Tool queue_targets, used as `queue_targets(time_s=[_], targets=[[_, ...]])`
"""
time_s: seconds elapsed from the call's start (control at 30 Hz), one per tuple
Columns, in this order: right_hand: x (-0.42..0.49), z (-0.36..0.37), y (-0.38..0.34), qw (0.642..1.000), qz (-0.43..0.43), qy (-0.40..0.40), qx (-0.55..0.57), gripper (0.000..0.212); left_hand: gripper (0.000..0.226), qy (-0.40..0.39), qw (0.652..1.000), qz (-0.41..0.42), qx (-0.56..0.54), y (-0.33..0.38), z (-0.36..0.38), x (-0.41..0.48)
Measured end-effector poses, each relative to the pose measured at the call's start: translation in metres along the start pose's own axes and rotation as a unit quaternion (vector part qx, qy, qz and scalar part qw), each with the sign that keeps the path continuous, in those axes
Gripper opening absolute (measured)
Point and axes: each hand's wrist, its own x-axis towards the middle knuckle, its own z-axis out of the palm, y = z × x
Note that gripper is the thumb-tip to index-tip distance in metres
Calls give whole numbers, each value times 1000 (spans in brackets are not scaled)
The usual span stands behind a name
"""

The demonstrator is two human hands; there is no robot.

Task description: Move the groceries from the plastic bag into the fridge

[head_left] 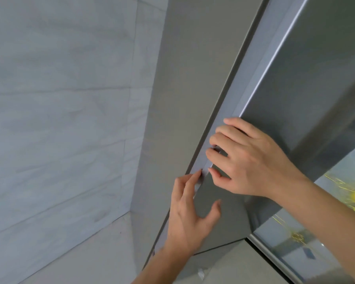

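A tall grey fridge fills the right half of the head view, its side panel (pixel 180 99) facing me and its door (pixel 307 83) to the right. My right hand (pixel 248 158) rests on the door's left edge, its fingertips curled into the narrow gap between door and cabinet. My left hand (pixel 191 214) is lower on the same edge, fingers spread, fingertips at the gap and thumb on the door face. Neither hand holds a grocery item. No plastic bag or groceries are in view. The fridge interior is hidden.
A pale marble-tiled wall (pixel 59 119) stands close on the left, meeting a light floor (pixel 103 253) below. At the lower right is a glossy surface (pixel 336 203) with yellow reflections.
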Motion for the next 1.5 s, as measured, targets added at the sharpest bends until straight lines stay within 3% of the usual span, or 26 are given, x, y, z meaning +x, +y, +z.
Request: queue_targets(time_s=[0.23, 0.4, 0.53, 0.67, 0.8, 0.93, 1.1, 1.23, 1.5], targets=[[-3, -11, -1, 998, -3, -65, -7, 34, 67, -22, 999, -8, -35, 1, -8, 4], [-4, -15, -6, 999, -2, -45, -5, 31, 69, -40, 998, 3, -48, 2, -13, 1], [-22, -33, -17, 999, -4, -6, -32, 25, 67, -113, 990, 37, -79, 9, -22, -19], [-50, -66, -34, 999, 16, -16, -41, 20, 61, -221, 965, 46, -130, 7, -35, -31], [-81, -103, -52, 994, 73, -49, -64, 20, 52, -316, 934, 80, -147, 1, -36, -37], [-117, -140, -75, 980, 157, -78, -92, 21, 38, -337, 924, 140, -117, -9, -20, -34], [-162, -172, -109, 942, 301, -106, -104, 18, 43, -346, 913, 203, -73, -4, 21, -19], [-185, -169, -143, 904, 407, -118, -66, 17, 59, -423, 865, 267, -31, 5, 63, -8], [-248, -153, -164, 797, 554, -240, -35, 56, 66, -498, 769, 397, 61, 35, 162, -19]])
